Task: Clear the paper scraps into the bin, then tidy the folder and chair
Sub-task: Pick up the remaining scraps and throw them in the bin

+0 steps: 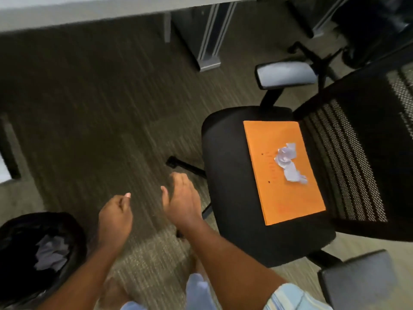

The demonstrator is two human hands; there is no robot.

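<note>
An orange folder (282, 173) lies flat on the black seat of an office chair (232, 175) at the right. Crumpled white paper scraps (289, 162) sit on the folder's far half. A black bin (13, 238) at the lower left holds crumpled paper (50, 252). My left hand (116, 217) hangs over the carpet between bin and chair, fingers curled in, nothing visible in it. Just left of the seat's front edge, my right hand (182, 199) is loosely curled and holds nothing.
The chair has a mesh back (357, 153) and grey armrests (286, 73) (357, 280). A desk edge (89, 12) and metal desk legs (207, 41) run along the top. Striped carpet (89, 108) covers the floor. Another chair's black base (312, 52) stands at the upper right.
</note>
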